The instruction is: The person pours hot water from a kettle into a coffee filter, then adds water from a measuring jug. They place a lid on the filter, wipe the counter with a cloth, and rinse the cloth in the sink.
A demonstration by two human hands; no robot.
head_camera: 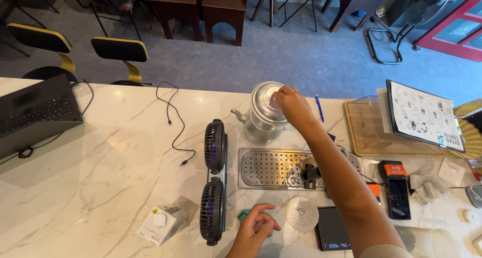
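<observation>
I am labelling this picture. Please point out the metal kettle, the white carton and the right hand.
metal kettle (261, 122): head view, on its rounded body below the lid.
white carton (161, 224): head view, on its top face near the round cap.
right hand (291, 103): head view, on the back of the hand over the kettle lid.

Your right hand (292, 103) reaches across the marble worktop (100, 187) to the lid of a metal kettle (263, 115), fingers closed on the knob at its top. Your left hand (255, 230) rests near the front edge, fingers curled over a small teal object (244, 215) — what it is cannot be made out. Just left of it stand two black round fans (214, 180), one in front of the other. A perforated metal drip tray (271, 167) lies in front of the kettle, with a white perforated disc (302, 214) and a dark digital scale (333, 229) nearer you. A small white carton (163, 224) sits at lower left — a laptop (37, 112) at the far left.
</observation>
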